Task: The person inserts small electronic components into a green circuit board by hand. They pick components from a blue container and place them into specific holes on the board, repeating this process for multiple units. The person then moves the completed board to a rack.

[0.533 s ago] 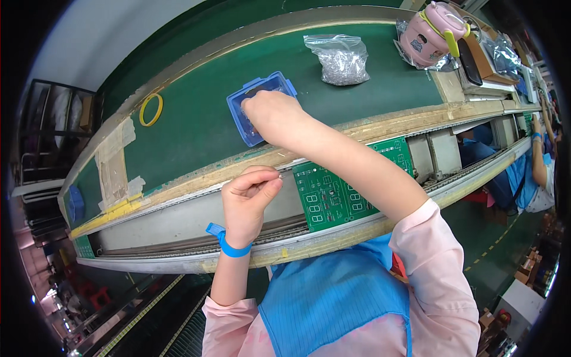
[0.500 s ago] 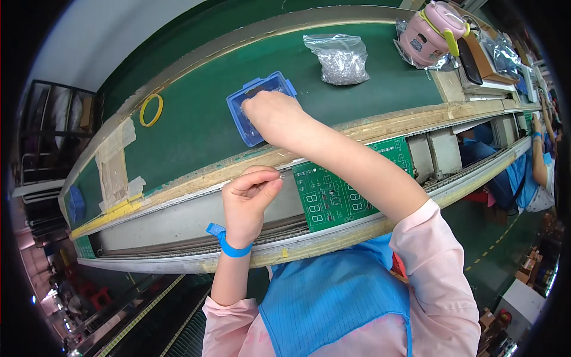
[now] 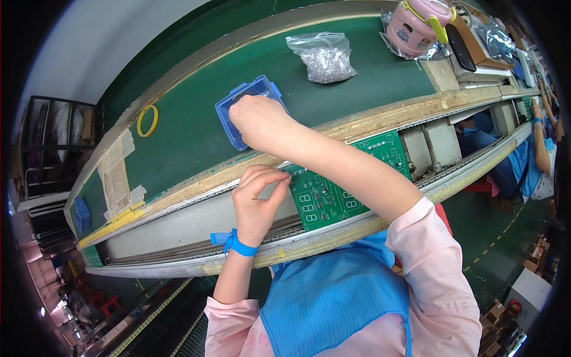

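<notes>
My left hand [image 3: 257,195] is closed in a pinch beside the left edge of a green circuit board [image 3: 324,205]; a tiny thing at its fingertips is too small to name. My right hand [image 3: 257,122] is curled over and partly inside a blue plastic bin [image 3: 229,130], its back turned up. Its fingertips are hidden, and I cannot make out what they hold. The board lies on the rail track in front of me, partly covered by my right forearm. Small pale parts show dimly inside the bin.
A zip bag of small clear parts [image 3: 327,62] lies on the green bench behind. A yellow tape ring [image 3: 147,121] lies to the left, a pink jug [image 3: 419,30] stands far right. Near the far left is another blue bin [image 3: 82,214]. A co-worker [image 3: 538,160] sits at right.
My left hand has moved slightly right and now meets the board's left edge in view. My right hand remains at the bin, a little further left in the picture. The whole view has shifted slightly.
</notes>
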`<state>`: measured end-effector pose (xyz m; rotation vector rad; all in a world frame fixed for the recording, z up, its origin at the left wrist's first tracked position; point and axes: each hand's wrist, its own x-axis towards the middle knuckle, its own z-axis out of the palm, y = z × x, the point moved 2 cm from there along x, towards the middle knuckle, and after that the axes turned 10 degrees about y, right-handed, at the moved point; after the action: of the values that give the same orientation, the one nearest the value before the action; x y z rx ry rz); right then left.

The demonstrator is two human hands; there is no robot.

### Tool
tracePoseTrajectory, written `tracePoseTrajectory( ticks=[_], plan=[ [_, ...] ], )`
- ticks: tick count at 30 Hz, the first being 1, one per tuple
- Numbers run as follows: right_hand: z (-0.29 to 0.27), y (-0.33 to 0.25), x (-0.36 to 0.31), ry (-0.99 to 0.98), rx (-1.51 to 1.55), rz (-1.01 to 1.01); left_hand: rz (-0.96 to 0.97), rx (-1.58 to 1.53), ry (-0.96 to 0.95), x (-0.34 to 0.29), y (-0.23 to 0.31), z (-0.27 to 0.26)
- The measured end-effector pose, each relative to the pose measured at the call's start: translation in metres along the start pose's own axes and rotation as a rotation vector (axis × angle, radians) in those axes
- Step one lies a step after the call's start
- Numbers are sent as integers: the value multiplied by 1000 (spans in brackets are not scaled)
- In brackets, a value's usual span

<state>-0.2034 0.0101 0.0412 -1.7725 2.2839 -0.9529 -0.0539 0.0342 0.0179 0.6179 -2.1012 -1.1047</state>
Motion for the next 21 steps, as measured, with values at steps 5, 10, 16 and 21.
tracePoseTrajectory(
  ticks=[5,10,16,21],
  plan=[
    [-15,0,-5,110,52,-36,20,119,-42,-2,-5,10],
    [-43,-3,-34,206,147,-15,74,165,-21,-2,-5,18],
    [-80,21,-86,223,326,18,109,204,-27,-1,-3,21],
    [-86,38,-117,236,419,160,124,220,-46,0,-1,22]
  ],
)
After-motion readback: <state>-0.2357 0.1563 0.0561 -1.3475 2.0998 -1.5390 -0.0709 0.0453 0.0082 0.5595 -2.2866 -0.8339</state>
